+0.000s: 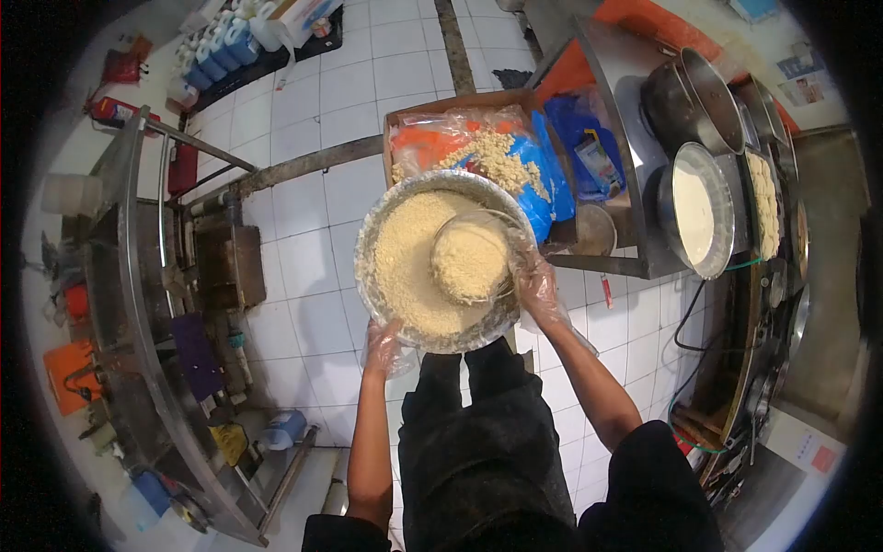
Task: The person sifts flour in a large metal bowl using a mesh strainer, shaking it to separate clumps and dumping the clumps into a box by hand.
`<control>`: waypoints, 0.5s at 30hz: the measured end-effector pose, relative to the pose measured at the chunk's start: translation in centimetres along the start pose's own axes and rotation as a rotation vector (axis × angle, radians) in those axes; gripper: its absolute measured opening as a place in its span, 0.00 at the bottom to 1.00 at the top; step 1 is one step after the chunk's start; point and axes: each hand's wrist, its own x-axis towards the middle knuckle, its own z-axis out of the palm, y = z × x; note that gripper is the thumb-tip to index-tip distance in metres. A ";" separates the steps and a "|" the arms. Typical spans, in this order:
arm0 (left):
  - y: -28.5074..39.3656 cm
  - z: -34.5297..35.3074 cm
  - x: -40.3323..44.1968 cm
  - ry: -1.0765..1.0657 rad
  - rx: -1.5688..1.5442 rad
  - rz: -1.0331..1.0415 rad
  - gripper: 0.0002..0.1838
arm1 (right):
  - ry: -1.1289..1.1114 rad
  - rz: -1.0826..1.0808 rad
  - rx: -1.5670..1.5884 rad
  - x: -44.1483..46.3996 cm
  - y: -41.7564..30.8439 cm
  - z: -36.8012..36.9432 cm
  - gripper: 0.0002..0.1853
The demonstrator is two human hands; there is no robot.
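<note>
Near us, we are seeing a black apron (483, 451) hanging at six o'clock. Both hands are wearing clear plastic gloves. Left hand (384, 350) is gripping the wide metal basin (369, 290) at its seven o'clock rim, thumb on top. Right hand (538, 285) is touching at three to four o'clock; we cannot tell if its fingers are gripping basin, bowl or both. The basin is sitting mid-view, holding pale yellow crumbs (405, 248). A clear bowl (501, 224), heaped with the same crumbs, is resting inside at three o'clock. Beyond, at twelve, a cardboard box (464, 102) is holding orange and blue plastic (538, 207), crumbs lying on top. Near three, a metal bowl (670, 221) of white stuff is standing by a steel table (625, 87). Far off, between ten and eleven, blue jerrycans (241, 41) are standing in rows.
</note>
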 end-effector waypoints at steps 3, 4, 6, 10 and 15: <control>-1.5 -0.6 0.9 -0.046 -0.090 0.039 0.28 | -0.011 -0.066 0.087 -0.6 0.5 0.2 0.14; -1.8 -0.7 1.2 -0.041 -0.072 0.035 0.28 | -0.036 -0.081 0.095 -0.4 0.1 -0.1 0.14; -1.5 -0.6 1.2 -0.026 -0.043 0.030 0.27 | -0.039 -0.030 0.093 -0.4 -2.0 -0.7 0.15; -0.8 -0.2 0.5 -0.018 -0.032 0.034 0.27 | -0.055 -0.032 0.073 -0.7 -1.1 -0.5 0.15; -0.3 0.2 -0.1 -0.002 0.065 0.098 0.27 | -0.070 -0.079 -0.115 -0.9 -1.8 -0.8 0.16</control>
